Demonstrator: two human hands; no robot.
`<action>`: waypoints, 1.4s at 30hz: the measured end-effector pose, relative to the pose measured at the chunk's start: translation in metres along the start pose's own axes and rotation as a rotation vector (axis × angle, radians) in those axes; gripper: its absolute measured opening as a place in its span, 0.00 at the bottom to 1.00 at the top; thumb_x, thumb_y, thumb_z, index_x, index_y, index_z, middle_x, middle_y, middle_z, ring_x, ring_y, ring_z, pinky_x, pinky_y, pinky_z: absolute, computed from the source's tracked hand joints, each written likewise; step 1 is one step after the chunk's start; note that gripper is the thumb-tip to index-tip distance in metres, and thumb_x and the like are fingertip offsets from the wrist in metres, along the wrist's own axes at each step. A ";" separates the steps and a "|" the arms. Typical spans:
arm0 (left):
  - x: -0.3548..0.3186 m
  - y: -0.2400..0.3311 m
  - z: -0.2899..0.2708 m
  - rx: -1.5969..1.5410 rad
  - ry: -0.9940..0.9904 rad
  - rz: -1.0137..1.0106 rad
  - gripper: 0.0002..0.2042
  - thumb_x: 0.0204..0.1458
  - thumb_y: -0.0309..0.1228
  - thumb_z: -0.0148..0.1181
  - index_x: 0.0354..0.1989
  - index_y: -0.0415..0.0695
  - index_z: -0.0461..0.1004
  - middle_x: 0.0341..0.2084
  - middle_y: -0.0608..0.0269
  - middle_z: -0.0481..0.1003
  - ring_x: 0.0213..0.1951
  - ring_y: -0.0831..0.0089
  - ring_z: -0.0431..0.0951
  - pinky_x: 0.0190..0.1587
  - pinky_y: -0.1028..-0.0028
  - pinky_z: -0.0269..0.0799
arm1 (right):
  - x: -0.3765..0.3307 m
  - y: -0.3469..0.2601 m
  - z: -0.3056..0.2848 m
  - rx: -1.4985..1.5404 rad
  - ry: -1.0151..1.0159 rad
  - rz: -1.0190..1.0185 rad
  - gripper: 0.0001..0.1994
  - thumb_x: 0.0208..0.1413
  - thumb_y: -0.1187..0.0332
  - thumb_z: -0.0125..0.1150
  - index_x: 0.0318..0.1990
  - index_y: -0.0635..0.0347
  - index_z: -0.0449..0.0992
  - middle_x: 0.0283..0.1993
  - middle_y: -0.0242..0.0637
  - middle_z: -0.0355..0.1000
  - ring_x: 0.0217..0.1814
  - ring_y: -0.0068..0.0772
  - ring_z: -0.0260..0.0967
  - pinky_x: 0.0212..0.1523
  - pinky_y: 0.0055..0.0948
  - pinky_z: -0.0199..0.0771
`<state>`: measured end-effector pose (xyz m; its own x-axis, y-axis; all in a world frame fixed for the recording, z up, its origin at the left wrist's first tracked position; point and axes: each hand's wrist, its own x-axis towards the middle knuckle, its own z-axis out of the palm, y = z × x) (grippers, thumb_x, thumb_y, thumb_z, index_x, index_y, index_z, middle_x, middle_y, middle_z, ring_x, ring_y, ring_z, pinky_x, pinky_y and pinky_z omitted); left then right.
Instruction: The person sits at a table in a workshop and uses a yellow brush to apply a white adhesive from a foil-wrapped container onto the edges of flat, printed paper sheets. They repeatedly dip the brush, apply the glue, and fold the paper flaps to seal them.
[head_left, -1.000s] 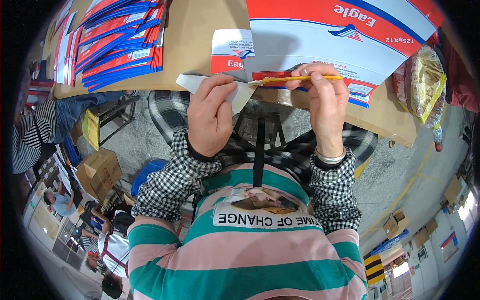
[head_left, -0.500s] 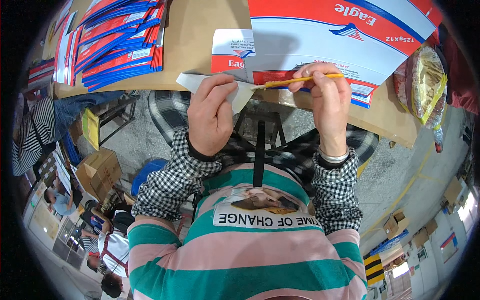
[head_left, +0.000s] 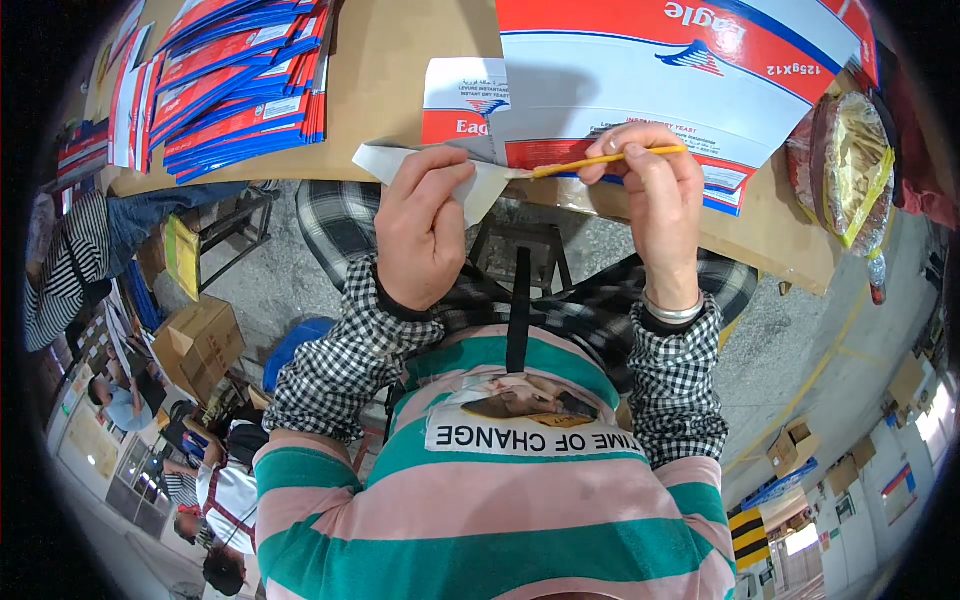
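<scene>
My left hand [head_left: 425,235] is closed on a white card flap [head_left: 485,192], pinching it at the near edge of the table. In my right hand [head_left: 660,205] is a slim yellow-handled brush [head_left: 610,158], held between thumb and fingers. The brush's pale tip points left and meets the right edge of the white flap, close to my left fingers. Beyond both hands lies a flat printed carton sheet [head_left: 640,75] in red, white and blue. A smaller printed panel [head_left: 465,95] sits to its left.
A fanned stack of printed cartons [head_left: 245,95] fills the table's left side. At the right edge lies a clear plastic-wrapped bundle [head_left: 850,165] with yellow trim. Below left, a cardboard box [head_left: 198,345] stands on the floor, with people farther off.
The brush has shifted slightly in my right hand, its tip still at the flap. Beyond it, the large carton sheet has moved a little. My left hand keeps its place.
</scene>
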<state>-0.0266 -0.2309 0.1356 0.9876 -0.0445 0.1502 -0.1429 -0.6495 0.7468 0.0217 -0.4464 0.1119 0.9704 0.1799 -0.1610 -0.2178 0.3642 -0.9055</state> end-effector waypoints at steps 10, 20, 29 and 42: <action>0.001 -0.001 0.001 -0.012 0.011 0.006 0.12 0.42 0.16 0.46 0.35 0.34 0.73 0.38 0.52 0.73 0.40 0.57 0.73 0.45 0.68 0.68 | -0.001 -0.003 -0.005 0.026 -0.009 -0.014 0.08 0.58 0.74 0.42 0.36 0.69 0.69 0.38 0.47 0.70 0.35 0.34 0.71 0.41 0.32 0.72; 0.001 -0.002 0.001 0.014 0.009 -0.003 0.12 0.42 0.17 0.47 0.35 0.35 0.73 0.38 0.52 0.73 0.41 0.57 0.73 0.46 0.68 0.67 | -0.003 -0.005 -0.005 0.025 -0.042 -0.008 0.07 0.57 0.76 0.43 0.36 0.69 0.69 0.38 0.45 0.72 0.35 0.32 0.72 0.41 0.29 0.73; 0.002 0.000 0.002 0.001 0.011 -0.010 0.12 0.42 0.17 0.46 0.35 0.35 0.73 0.38 0.52 0.73 0.40 0.57 0.73 0.46 0.68 0.67 | -0.009 -0.010 0.002 0.034 -0.031 -0.007 0.07 0.57 0.77 0.43 0.36 0.69 0.69 0.38 0.45 0.72 0.38 0.33 0.72 0.44 0.30 0.72; 0.004 -0.002 0.003 -0.024 0.013 0.003 0.11 0.43 0.17 0.46 0.34 0.34 0.73 0.36 0.51 0.72 0.39 0.56 0.73 0.45 0.67 0.68 | -0.005 -0.006 -0.008 0.031 -0.141 0.027 0.08 0.55 0.76 0.42 0.37 0.70 0.69 0.39 0.47 0.72 0.37 0.35 0.72 0.42 0.32 0.73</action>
<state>-0.0219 -0.2320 0.1335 0.9864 -0.0363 0.1605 -0.1472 -0.6310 0.7617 0.0188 -0.4565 0.1155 0.9405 0.3155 -0.1261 -0.2485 0.3855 -0.8886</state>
